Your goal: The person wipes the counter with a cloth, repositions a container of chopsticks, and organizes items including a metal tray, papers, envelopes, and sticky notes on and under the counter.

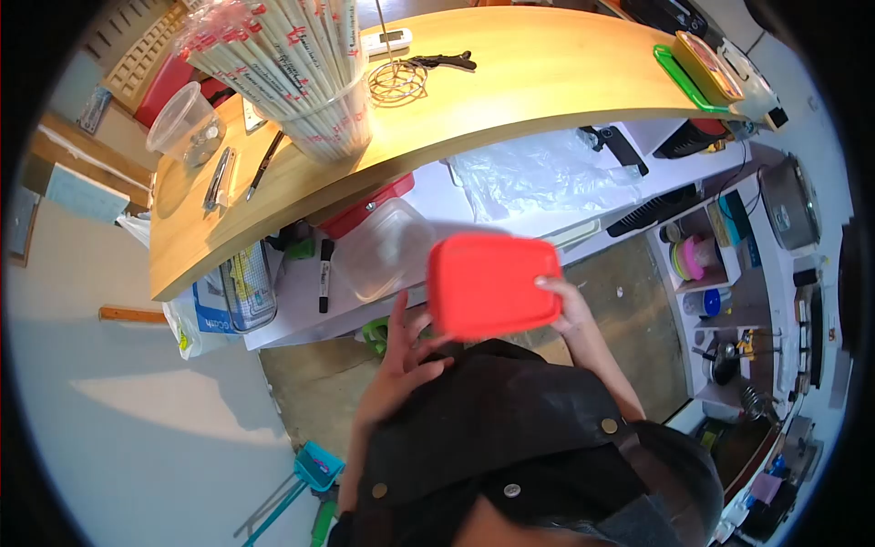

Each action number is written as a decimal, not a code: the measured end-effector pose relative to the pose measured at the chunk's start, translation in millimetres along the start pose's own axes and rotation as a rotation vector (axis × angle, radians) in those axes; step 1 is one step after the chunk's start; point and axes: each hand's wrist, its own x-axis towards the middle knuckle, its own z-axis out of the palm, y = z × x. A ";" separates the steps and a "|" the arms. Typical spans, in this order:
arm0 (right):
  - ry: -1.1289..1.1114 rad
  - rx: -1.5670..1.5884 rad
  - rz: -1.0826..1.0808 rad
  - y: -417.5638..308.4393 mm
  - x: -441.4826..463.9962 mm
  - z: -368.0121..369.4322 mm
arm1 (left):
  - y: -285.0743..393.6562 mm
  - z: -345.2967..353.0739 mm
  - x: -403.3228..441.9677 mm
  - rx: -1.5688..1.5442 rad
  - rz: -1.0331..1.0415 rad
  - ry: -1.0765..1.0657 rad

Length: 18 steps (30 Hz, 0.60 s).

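Note:
My right hand grips the right edge of a red plastic container lid, with the thumb on its top face. The lid is a rounded square, held in front of my body; whether a box sits beneath it I cannot tell. My left hand is at the lid's lower left corner with its fingers apart; whether it touches the lid is unclear. Behind, on the white shelf, lie a clear plastic container, a red tray and a black marker.
Above the shelf, a curved wooden counter holds a tub of wrapped chopsticks, a clear cup, a pen and a wire stand. A plastic bag lies underneath. Shelving stands right; a blue dustpan is lower left.

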 end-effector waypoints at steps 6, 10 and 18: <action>0.265 0.063 -0.492 -72.7 42.4 -49.6 | 11.5 -1.0 27.3 0.302 0.048 0.099; 0.463 0.037 -0.737 -99.2 102.1 -84.5 | 41.3 10.0 37.6 0.926 0.417 0.323; 1.123 -0.682 -0.411 -100.0 146.1 -79.2 | 138.7 27.4 108.6 1.196 1.093 0.972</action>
